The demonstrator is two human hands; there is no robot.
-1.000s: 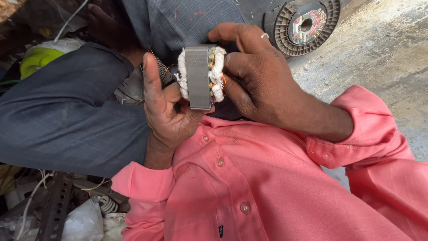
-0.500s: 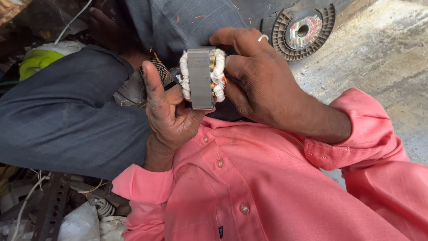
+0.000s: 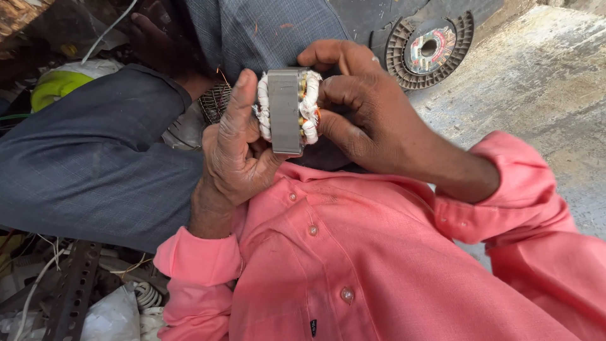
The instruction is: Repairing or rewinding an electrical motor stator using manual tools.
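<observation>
I hold a small motor stator [image 3: 285, 111] in front of my chest: a grey laminated steel core with copper windings wrapped in white tape on both ends. My left hand [image 3: 237, 151] cups it from below and the left, thumb up along its side. My right hand [image 3: 360, 107] grips its right end, fingers curled over the white-taped winding. My pink shirt sleeves cover both forearms.
My grey-trousered knee [image 3: 95, 164] fills the left. A grinder guard with a worn cutting disc [image 3: 429, 49] lies on the concrete floor [image 3: 543, 95] at upper right. Wires, a perforated metal angle [image 3: 72, 284] and a yellow-green object [image 3: 53, 85] clutter the lower and upper left.
Both hands have kept their hold on the stator. It has shifted slightly up and the right fingers have curled further over its end.
</observation>
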